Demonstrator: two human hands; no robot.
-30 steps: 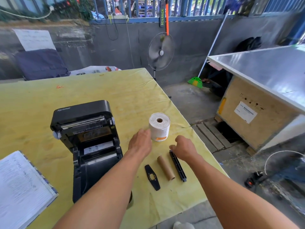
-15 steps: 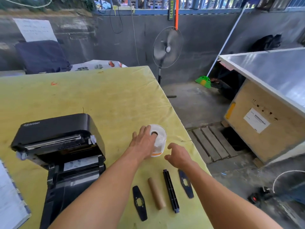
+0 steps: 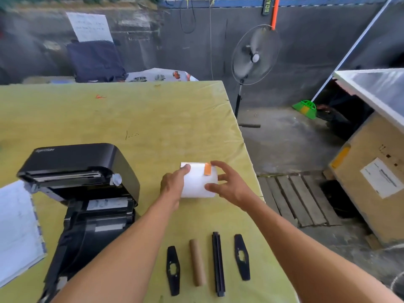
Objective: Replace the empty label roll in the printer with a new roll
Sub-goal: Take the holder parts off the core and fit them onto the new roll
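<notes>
The new label roll (image 3: 196,182) lies on its side, just right of the open printer (image 3: 83,178), held at both ends: the left hand (image 3: 172,185) and right hand (image 3: 231,186) each have their grip clamped on it. Nearer on the yellow counter (image 3: 131,110) lie the empty core (image 3: 197,265), a black spindle (image 3: 218,263) and 2 black flanges (image 3: 173,270).

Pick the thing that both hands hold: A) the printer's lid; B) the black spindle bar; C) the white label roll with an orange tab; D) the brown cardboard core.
C: the left hand and right hand grip the white label roll from either side, while the cardboard core and black spindle bar lie untouched nearer the person.
</notes>
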